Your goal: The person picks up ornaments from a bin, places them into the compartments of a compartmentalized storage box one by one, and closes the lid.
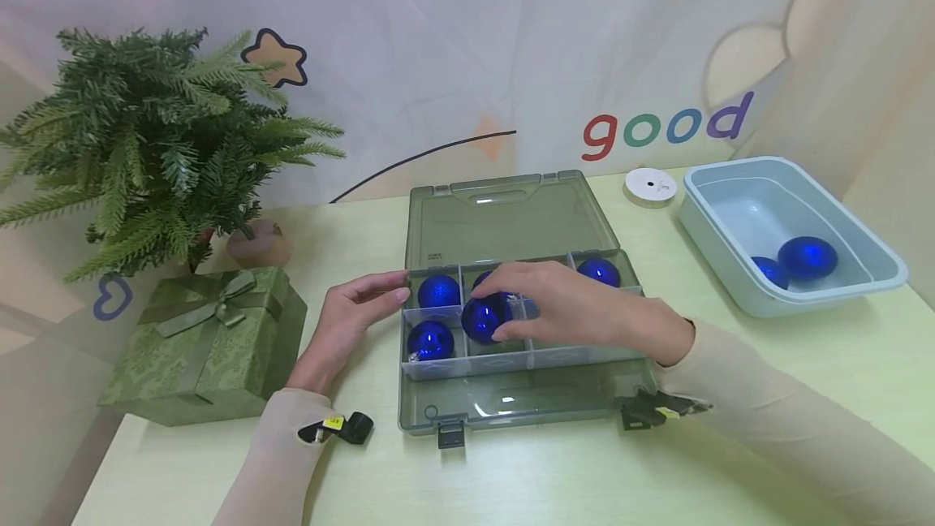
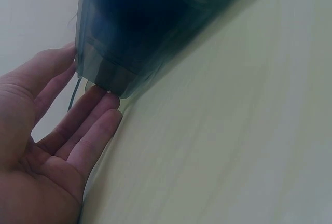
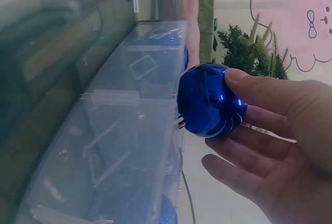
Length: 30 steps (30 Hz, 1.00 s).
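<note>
My right hand [image 1: 566,303] pinches a shiny blue Christmas ball [image 1: 484,321] between thumb and fingers. In the right wrist view, the shiny ball [image 3: 207,99] is at the rim of the divided box, over the second front compartment from the left. The green-tinted plastic organizer box [image 1: 511,408] lies with its lid [image 1: 504,222] folded back. Other blue balls sit in its compartments: a matte one [image 1: 439,291] back left, a shiny one [image 1: 431,341] front left, another [image 1: 599,271] back right. One more is partly behind my right fingers. My left hand [image 1: 351,319] touches the box's left side, fingers extended.
A light blue plastic basin [image 1: 730,266] at the right contains blue balls [image 1: 807,257]. Beside it lies a white ribbon spool [image 1: 650,187]. A green gift box [image 1: 197,347] and a small artificial fir tree [image 1: 168,136] stand at the left, before a printed cloth backdrop.
</note>
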Tool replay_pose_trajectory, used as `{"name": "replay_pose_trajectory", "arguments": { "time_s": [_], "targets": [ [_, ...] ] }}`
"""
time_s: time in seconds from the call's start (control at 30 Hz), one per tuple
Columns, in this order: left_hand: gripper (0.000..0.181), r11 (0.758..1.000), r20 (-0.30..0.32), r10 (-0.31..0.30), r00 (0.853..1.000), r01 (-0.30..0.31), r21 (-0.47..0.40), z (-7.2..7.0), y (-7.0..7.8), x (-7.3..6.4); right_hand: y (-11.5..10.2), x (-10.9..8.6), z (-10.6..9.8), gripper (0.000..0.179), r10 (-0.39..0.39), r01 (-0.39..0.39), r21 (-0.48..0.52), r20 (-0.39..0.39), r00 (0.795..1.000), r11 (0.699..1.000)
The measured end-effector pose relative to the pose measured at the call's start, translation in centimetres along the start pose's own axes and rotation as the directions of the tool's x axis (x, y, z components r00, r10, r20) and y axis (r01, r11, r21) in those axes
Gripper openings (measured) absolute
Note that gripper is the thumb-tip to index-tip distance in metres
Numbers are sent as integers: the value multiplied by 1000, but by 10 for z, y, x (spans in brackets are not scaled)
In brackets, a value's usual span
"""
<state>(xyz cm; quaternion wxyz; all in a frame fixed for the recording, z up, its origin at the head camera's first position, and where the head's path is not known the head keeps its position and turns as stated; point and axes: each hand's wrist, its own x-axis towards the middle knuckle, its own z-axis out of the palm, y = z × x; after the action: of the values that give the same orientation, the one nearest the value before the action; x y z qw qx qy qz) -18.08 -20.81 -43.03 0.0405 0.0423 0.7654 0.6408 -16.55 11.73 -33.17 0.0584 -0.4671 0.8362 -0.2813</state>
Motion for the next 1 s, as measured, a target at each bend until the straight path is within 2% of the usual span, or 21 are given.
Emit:
{"name": "replay_pose_trajectory", "arguments": {
  "time_s": [0.8, 1.0],
  "targets": [
    [41, 1000, 4, -1, 1000, 1, -19, -1, -1, 2, 1, -2, 6, 48, 35, -28, -98, 77, 996, 995],
    [39, 1000, 2, 4, 1000, -4, -26, 0, -2, 2, 1, -4, 6, 49, 44, -37, -83, 74, 996, 996]
  ]
}}
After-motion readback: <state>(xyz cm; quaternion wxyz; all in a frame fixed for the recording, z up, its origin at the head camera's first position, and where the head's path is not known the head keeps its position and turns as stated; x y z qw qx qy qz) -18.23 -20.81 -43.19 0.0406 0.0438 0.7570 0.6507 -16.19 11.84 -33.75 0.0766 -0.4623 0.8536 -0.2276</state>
